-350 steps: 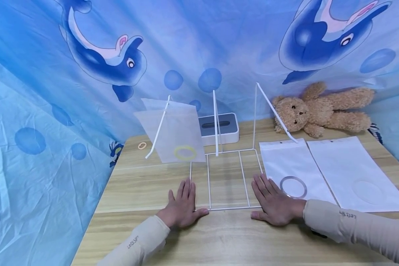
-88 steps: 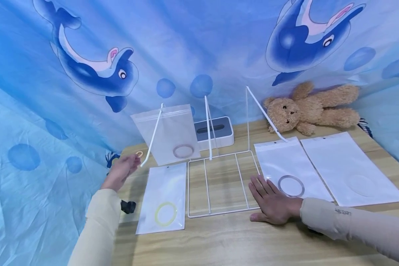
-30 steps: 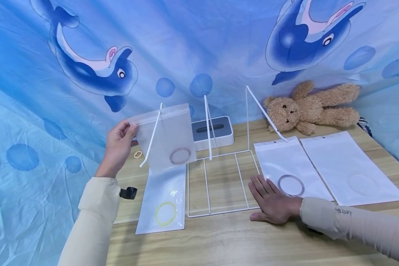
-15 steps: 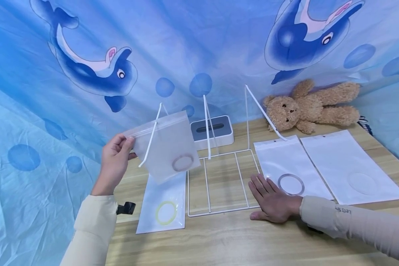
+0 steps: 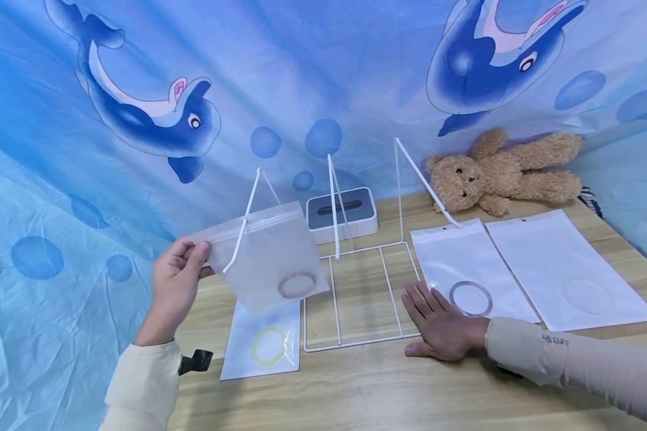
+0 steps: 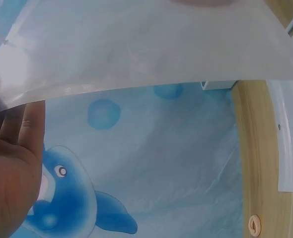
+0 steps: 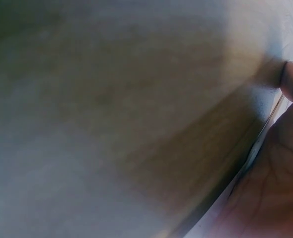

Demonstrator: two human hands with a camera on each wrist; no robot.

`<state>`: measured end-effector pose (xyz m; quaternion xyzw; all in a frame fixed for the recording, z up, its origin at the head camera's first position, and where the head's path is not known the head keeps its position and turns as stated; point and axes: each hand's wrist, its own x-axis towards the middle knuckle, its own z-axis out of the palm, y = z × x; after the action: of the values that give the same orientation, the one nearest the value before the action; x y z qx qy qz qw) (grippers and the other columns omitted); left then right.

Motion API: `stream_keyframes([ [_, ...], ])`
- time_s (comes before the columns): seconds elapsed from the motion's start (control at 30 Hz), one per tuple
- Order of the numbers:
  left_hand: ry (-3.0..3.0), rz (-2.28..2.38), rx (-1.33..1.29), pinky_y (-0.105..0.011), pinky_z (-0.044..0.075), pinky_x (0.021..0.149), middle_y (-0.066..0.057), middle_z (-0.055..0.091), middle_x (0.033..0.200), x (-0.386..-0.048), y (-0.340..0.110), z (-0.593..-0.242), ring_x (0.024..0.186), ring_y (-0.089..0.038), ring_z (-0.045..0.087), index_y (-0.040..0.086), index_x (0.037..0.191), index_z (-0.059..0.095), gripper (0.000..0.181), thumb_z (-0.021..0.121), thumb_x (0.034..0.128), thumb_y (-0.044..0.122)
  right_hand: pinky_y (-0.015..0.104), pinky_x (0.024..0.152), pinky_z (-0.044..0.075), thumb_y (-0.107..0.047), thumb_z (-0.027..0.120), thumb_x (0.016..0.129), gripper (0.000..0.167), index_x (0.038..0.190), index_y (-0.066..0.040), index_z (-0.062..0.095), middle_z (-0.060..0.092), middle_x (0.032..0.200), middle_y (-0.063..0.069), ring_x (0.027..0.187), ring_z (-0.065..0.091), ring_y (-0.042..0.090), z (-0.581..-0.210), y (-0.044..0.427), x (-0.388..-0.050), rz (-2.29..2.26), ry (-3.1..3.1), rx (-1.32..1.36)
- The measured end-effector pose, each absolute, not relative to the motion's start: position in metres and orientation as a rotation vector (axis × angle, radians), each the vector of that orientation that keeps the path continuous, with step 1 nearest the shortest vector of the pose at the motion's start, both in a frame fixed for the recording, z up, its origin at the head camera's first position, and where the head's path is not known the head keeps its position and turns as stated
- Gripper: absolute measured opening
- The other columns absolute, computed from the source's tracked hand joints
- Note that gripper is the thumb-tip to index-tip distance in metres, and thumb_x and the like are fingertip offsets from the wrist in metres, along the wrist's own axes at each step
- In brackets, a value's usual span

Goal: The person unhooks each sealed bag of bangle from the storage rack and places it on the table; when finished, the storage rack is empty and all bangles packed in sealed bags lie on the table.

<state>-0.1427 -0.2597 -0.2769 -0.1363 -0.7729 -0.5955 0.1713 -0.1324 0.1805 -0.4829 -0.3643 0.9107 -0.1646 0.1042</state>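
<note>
My left hand (image 5: 179,281) pinches the upper left corner of a translucent zip bag (image 5: 264,257) with a grey ring showing near its bottom. The bag hangs on the left arm of a white wire rack (image 5: 350,344), about midway along that arm. In the left wrist view the bag's edge (image 6: 136,59) stretches away from the fingers. My right hand (image 5: 444,326) lies flat at the rack's front right corner, fingers straight. Below the hanging bag, a white bag with a yellow ring (image 5: 261,365) lies on the table. The right wrist view is mostly blurred, with part of the palm (image 7: 270,183) showing.
Two white bags lie right of the rack, one with a grey ring (image 5: 463,257), one with a clear ring (image 5: 550,263). Behind are a tissue box (image 5: 339,227) and a teddy bear (image 5: 509,176). A small wooden ring (image 6: 255,225) lies at the left.
The yellow-ring bag, earlier on the rack's left arm, now lies on the table. During the last second my left hand drew the grey-ring bag down and forward along that arm. My right hand stayed put.
</note>
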Motion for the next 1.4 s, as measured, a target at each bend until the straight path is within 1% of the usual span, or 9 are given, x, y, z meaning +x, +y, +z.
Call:
stream_keyframes([
  [0.2,-2.158,-1.739,-0.407,-0.022,0.056,0.07,-0.003,0.073,0.094,-0.133,-0.262,-0.276,0.088,-0.011,0.07,0.004,0.109,0.068,0.016,0.053,0.1036,0.005,0.06,0.115,-0.001,-0.067,0.046,0.097,0.102,0.155,0.011,0.013,-0.002,0.162,0.031,0.148,-0.009,0.048,-0.482,0.18,-0.132,-0.491,2.675,-1.077],
  [0.33,-2.14,-1.756,-0.431,-0.022,0.056,0.07,-0.004,0.074,0.094,-0.124,-0.265,-0.275,0.086,-0.01,0.07,0.003,0.11,0.069,0.018,0.052,0.1035,0.002,0.063,0.113,0.004,-0.067,0.046,0.097,0.102,0.155,0.011,0.014,-0.001,0.162,0.032,0.148,-0.008,0.048,-0.482,0.181,-0.132,-0.482,2.686,-1.091],
  [0.47,-2.146,-1.738,-0.427,-0.021,0.056,0.069,-0.003,0.074,0.091,-0.116,-0.265,-0.272,0.082,-0.009,0.07,0.003,0.109,0.069,0.018,0.052,0.1031,0.0,0.057,0.115,-0.006,-0.066,0.046,0.097,0.102,0.155,0.011,0.014,-0.001,0.162,0.032,0.148,-0.008,0.048,-0.482,0.181,-0.132,-0.488,2.692,-1.091],
  [0.7,-2.101,-1.774,-0.468,-0.021,0.056,0.067,-0.004,0.071,0.084,-0.104,-0.267,-0.272,0.077,-0.009,0.069,0.002,0.104,0.069,0.02,0.05,0.1023,-0.005,0.052,0.115,-0.01,-0.066,0.046,0.097,0.101,0.155,0.011,0.015,0.0,0.162,0.032,0.148,-0.007,0.048,-0.483,0.181,-0.132,-0.49,2.702,-1.095],
  [0.87,-2.079,-1.792,-0.484,-0.02,0.055,0.067,-0.004,0.072,0.086,-0.1,-0.268,-0.271,0.078,-0.008,0.068,0.001,0.105,0.069,0.021,0.049,0.1025,-0.005,0.042,0.111,-0.019,-0.067,0.046,0.097,0.102,0.154,0.011,0.015,0.001,0.161,0.033,0.147,-0.006,0.049,-0.485,0.182,-0.132,-0.488,2.709,-1.108],
  [0.93,-2.068,-1.811,-0.505,-0.021,0.055,0.068,-0.005,0.073,0.089,-0.099,-0.269,-0.271,0.079,-0.009,0.068,-0.002,0.106,0.069,0.021,0.048,0.1025,-0.006,0.046,0.113,-0.017,-0.066,0.047,0.097,0.102,0.154,0.011,0.016,0.001,0.161,0.033,0.147,-0.006,0.049,-0.485,0.182,-0.133,-0.493,2.707,-1.112],
  [1.1,-2.016,-1.896,-0.604,-0.022,0.056,0.07,-0.009,0.074,0.095,-0.094,-0.274,-0.271,0.083,-0.012,0.069,-0.009,0.11,0.066,0.023,0.045,0.1024,-0.009,0.061,0.114,0.002,-0.065,0.048,0.097,0.1,0.154,0.012,0.017,0.002,0.161,0.033,0.147,-0.004,0.049,-0.485,0.181,-0.133,-0.5,2.712,-1.113],
  [1.3,-1.948,-1.962,-0.753,-0.023,0.056,0.073,-0.014,0.074,0.101,-0.088,-0.277,-0.272,0.089,-0.015,0.071,-0.012,0.112,0.064,0.027,0.04,0.1015,-0.015,0.065,0.112,0.002,-0.064,0.047,0.098,0.1,0.153,0.013,0.014,0.001,0.16,0.035,0.147,-0.007,0.051,-0.478,0.182,-0.131,-0.581,2.67,-1.126],
  [1.4,-1.989,-1.916,-0.735,-0.023,0.056,0.073,-0.012,0.074,0.101,-0.081,-0.277,-0.267,0.089,-0.014,0.071,-0.01,0.112,0.065,0.027,0.04,0.1024,-0.013,0.068,0.111,0.005,-0.063,0.047,0.099,0.1,0.153,0.014,0.013,0.001,0.16,0.036,0.146,-0.007,0.051,-0.476,0.181,-0.13,-0.604,2.655,-1.145],
])
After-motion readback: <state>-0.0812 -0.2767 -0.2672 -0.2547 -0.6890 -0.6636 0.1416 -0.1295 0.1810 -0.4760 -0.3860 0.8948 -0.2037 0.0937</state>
